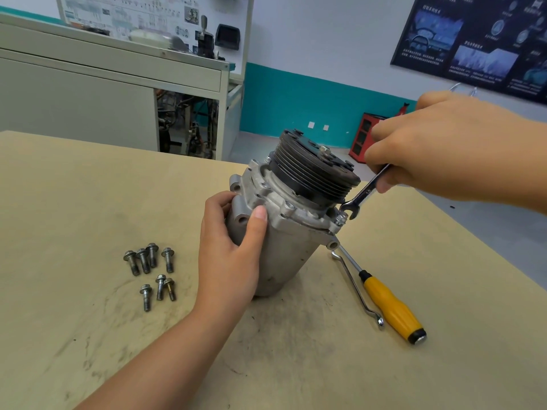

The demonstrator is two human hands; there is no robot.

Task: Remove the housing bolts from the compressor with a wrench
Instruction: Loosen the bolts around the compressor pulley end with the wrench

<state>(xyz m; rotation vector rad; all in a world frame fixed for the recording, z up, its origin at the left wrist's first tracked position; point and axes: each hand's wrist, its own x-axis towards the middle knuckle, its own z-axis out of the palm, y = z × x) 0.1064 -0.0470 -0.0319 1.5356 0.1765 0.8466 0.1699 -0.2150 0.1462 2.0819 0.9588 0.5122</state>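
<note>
Wrench pinched in right hand slants down-left, open end seemingly just beside flange bolt; left hand grips compressor.

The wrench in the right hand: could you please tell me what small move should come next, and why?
Probably seat the open end of the wrench squarely on the flange bolt: it sits just beside that bolt, not clearly engaged, while the left hand steadies the compressor.
</note>
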